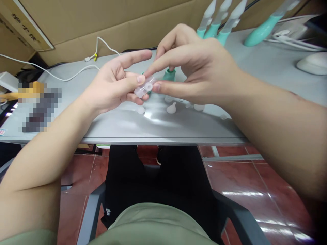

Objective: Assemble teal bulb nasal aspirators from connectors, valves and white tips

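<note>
My left hand (109, 83) pinches a short clear plastic tube (140, 92) between thumb and fingers, above the grey table. A small round cap (148, 87) sticks out from the tube's side. My right hand (204, 68) has its thumb and index finger on the tube's right end, around the cap. Behind the fingers stands a teal squeeze bulb (169, 75), partly hidden. Below the hands, small white teardrop-shaped tips (171, 108) lie on the table, with another white piece (141, 110) to the left.
Several assembled teal bulbs with clear tubes and white tips (216, 29) stand at the back right; another teal one (263, 32) leans beside them. A white mouse (313, 63) sits far right. A white cable (66, 80) crosses the left side. The table's front edge (163, 140) is near my lap.
</note>
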Demonstrator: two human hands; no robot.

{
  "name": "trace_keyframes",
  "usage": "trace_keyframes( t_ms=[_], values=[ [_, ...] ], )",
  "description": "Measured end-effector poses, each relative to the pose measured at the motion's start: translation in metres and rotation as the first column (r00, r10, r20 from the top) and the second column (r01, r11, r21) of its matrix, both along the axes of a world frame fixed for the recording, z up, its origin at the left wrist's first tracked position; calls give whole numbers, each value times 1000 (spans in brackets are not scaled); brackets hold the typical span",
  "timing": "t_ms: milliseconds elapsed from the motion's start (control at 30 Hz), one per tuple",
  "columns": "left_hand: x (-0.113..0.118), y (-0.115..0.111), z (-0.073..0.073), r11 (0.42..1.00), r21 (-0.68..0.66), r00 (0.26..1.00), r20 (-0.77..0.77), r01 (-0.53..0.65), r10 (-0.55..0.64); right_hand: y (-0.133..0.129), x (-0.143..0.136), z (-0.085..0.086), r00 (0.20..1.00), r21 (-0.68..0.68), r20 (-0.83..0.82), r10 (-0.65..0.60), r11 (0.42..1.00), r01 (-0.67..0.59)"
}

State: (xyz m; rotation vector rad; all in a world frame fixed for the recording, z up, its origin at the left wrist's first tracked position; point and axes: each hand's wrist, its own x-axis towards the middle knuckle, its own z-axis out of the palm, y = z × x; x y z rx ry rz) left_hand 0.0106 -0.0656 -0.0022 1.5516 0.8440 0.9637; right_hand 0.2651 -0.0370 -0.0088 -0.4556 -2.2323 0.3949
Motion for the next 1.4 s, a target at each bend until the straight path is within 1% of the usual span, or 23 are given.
trace_keyframes(
  t_ms=[100, 200, 300, 400, 500, 700, 767, 867, 967, 1133, 1233, 1333, 1400],
  values=[
    [2, -2, 1, 999, -35, 999, 32, -29, 30, -4, 0, 0, 996, 31, -12, -85, 996, 85],
    [5, -3, 1, 999, -49, 999, 47, -5, 7, -4, 1, -4, 989, 69, -32, -143, 987, 145],
    [7, -2, 0, 997, -75, 998, 50, 34, -30, -4, 1, -7, 989, 103, -46, -142, 984, 146],
    [8, -1, 0, 987, -154, 995, 92, 40, -26, -4, -1, -9, 987, 126, -35, -154, 979, 158],
    [9, 0, 1, 975, -217, 992, 126, 50, -23, -4, -2, -8, 984, 116, -7, -177, 977, 177],
    [8, 3, 1, 964, -253, 988, 149, 85, -48, -6, -2, -10, 985, 117, -6, -172, 978, 171],
    [9, 2, 1, 962, -261, 989, 145, 75, -38, -6, -2, -10, 984, 116, -10, -177, 977, 177],
    [13, -1, 2, 974, -224, 990, 144, 27, 5, -8, -2, -8, 985, 119, -15, -174, 977, 174],
    [16, -5, 3, 985, -170, 991, 133, -7, 30, -9, -3, -6, 989, 126, -35, -143, 981, 146],
    [14, -7, 6, 982, -184, 992, 109, -38, 58, -8, -6, -7, 991, 159, -60, -121, 979, 129],
    [12, -7, 4, 988, -146, 995, 77, -59, 71, -8, -9, -7, 988, 183, -52, -145, 971, 152],
    [8, -5, 7, 995, -47, 994, 52, -94, 96, -16, -15, 1, 981, 157, -36, -193, 968, 196],
    [5, -4, 16, 996, -6, 996, 31, -89, 89, -24, -17, 14, 974, 137, -18, -225, 965, 226]
  ],
)
